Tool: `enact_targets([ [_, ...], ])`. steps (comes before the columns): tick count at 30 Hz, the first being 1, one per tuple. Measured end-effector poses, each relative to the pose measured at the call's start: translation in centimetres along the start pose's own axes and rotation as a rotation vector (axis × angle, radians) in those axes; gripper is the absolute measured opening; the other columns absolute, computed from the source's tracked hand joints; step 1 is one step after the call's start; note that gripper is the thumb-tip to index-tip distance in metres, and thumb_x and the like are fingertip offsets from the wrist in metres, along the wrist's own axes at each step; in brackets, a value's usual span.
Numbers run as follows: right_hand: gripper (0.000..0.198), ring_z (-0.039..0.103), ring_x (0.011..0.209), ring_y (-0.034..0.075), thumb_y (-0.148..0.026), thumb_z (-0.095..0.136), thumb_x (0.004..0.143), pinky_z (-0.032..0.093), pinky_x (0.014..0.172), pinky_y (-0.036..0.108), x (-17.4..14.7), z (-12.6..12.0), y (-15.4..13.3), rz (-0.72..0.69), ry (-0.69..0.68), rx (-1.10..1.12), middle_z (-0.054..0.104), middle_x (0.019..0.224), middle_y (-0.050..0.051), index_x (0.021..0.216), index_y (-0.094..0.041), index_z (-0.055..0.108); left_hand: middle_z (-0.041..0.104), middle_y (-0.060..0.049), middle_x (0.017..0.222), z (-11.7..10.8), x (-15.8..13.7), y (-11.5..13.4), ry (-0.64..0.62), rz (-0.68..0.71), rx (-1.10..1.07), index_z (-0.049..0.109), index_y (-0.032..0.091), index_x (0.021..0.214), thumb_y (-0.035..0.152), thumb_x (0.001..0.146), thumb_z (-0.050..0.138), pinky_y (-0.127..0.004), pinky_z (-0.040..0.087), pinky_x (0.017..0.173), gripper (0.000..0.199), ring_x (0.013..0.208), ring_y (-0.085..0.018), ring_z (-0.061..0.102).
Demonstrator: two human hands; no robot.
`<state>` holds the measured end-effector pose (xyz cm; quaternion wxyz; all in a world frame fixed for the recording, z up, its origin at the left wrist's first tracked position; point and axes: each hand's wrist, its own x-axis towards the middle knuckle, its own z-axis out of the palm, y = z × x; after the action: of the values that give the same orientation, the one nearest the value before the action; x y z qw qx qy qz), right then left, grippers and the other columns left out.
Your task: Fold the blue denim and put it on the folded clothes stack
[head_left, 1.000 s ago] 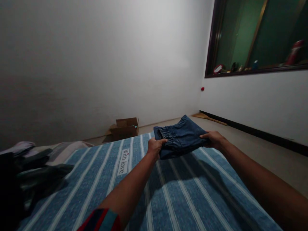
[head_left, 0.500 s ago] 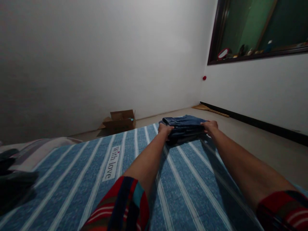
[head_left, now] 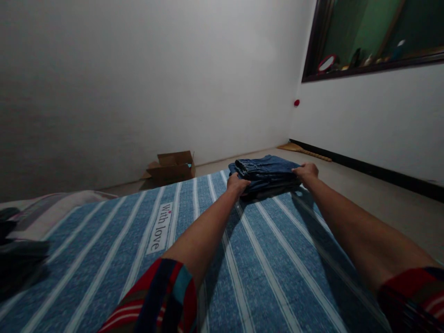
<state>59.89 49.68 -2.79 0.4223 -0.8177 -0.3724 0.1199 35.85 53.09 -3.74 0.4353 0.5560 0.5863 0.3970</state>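
Note:
A folded pair of blue jeans [head_left: 265,172] lies at the far corner of a bed covered with a blue, white-striped sheet [head_left: 263,259]. My left hand [head_left: 237,185] grips the jeans' near left edge. My right hand [head_left: 305,172] holds their right edge. Both arms are stretched far forward over the bed, in red striped sleeves.
An open cardboard box [head_left: 171,165] sits on the floor by the far wall. Dark clothes [head_left: 17,259] are piled at the bed's left edge. A dark-framed window [head_left: 371,39] with small items on its sill is set in the right wall, above bare floor [head_left: 391,208].
The jeans were held up above the bed; both hands have carried them forward and lowered them onto the far corner of the bed, still gripping their edges.

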Motion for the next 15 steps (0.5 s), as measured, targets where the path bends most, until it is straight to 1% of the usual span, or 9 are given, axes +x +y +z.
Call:
enact_targets([
  [2,0.038,0.045,0.117,0.033,-0.024,0.060,0.085,0.037,0.095,0.052,-1.3,-0.2,-1.4,-0.114,0.026,-0.114,0.050,0.123,0.020,0.119,-0.010,0.054,0.063,-0.011,0.113,-0.1,-0.2,-0.2,-0.006,0.006,-0.008,0.057,0.019,0.115,0.013,0.059,0.078,-0.027,0.055,0.057,0.060,0.084,-0.023,0.064],
  [3,0.041,0.039,0.122,0.036,-0.024,0.058,0.085,0.031,0.098,0.053,-2.0,0.0,-2.4,-0.193,0.032,-0.165,0.046,0.128,0.022,0.123,-0.010,0.052,0.063,-0.011,0.115,-0.2,-0.3,-0.4,-0.009,0.009,-0.010,0.056,0.019,0.118,0.013,0.060,0.078,-0.026,0.055,0.057,0.062,0.086,-0.023,0.064],
  [4,0.043,0.034,0.126,0.036,-0.027,0.056,0.086,0.026,0.101,0.053,-2.7,0.4,-3.4,-0.285,0.024,-0.205,0.044,0.132,0.020,0.127,-0.012,0.050,0.063,-0.011,0.116,-0.2,-0.4,-0.5,-0.013,0.012,-0.011,0.055,0.019,0.120,0.013,0.061,0.077,-0.026,0.055,0.057,0.063,0.087,-0.024,0.064],
  [6,0.046,0.032,0.127,0.034,-0.037,0.055,0.088,0.020,0.104,0.051,-4.1,1.8,-5.5,-0.458,-0.026,-0.265,0.044,0.134,0.014,0.130,-0.022,0.049,0.062,-0.013,0.117,-0.2,-0.4,-0.7,-0.022,0.021,-0.007,0.051,0.017,0.126,0.014,0.065,0.074,-0.026,0.055,0.056,0.064,0.088,-0.024,0.064],
  [8,0.047,0.030,0.127,0.034,-0.048,0.048,0.089,0.018,0.103,0.056,-5.3,3.6,-7.0,-0.609,-0.101,-0.344,0.044,0.135,0.010,0.133,-0.031,0.046,0.062,-0.014,0.118,-0.3,-0.5,-1.0,-0.030,0.037,0.006,0.048,0.016,0.129,0.015,0.069,0.071,-0.027,0.055,0.056,0.064,0.089,-0.025,0.065],
  [9,0.048,0.031,0.126,0.035,-0.052,0.041,0.091,0.019,0.100,0.061,-5.8,4.6,-7.3,-0.701,-0.166,-0.442,0.043,0.135,0.010,0.135,-0.034,0.043,0.062,-0.014,0.117,-0.4,-0.5,-1.2,-0.033,0.047,0.017,0.048,0.016,0.130,0.015,0.071,0.070,-0.027,0.055,0.056,0.063,0.089,-0.025,0.065],
  [12,0.048,0.036,0.120,0.036,-0.057,0.033,0.091,0.025,0.094,0.064,-6.9,6.8,-7.0,-0.796,-0.289,-0.546,0.046,0.132,0.009,0.135,-0.041,0.042,0.064,-0.013,0.113,-0.9,-0.9,-1.9,-0.040,0.079,0.068,0.052,0.016,0.126,0.016,0.071,0.070,-0.029,0.055,0.058,0.057,0.087,-0.025,0.066],
  [14,0.048,0.036,0.120,0.036,-0.057,0.031,0.092,0.026,0.093,0.064,-7.2,7.5,-6.3,-0.798,-0.311,-0.557,0.046,0.132,0.009,0.137,-0.041,0.039,0.066,-0.012,0.107,-1.4,-1.5,-2.2,-0.042,0.109,0.119,0.056,0.016,0.121,0.017,0.071,0.070,-0.031,0.056,0.064,0.052,0.088,-0.026,0.066],
  [15,0.049,0.035,0.121,0.036,-0.057,0.030,0.092,0.025,0.094,0.064,-7.3,7.6,-5.9,-0.802,-0.316,-0.564,0.045,0.133,0.009,0.138,-0.041,0.037,0.066,-0.011,0.107,-1.7,-2.0,-2.2,-0.039,0.132,0.150,0.057,0.016,0.120,0.016,0.071,0.070,-0.033,0.055,0.070,0.051,0.093,-0.027,0.065],
])
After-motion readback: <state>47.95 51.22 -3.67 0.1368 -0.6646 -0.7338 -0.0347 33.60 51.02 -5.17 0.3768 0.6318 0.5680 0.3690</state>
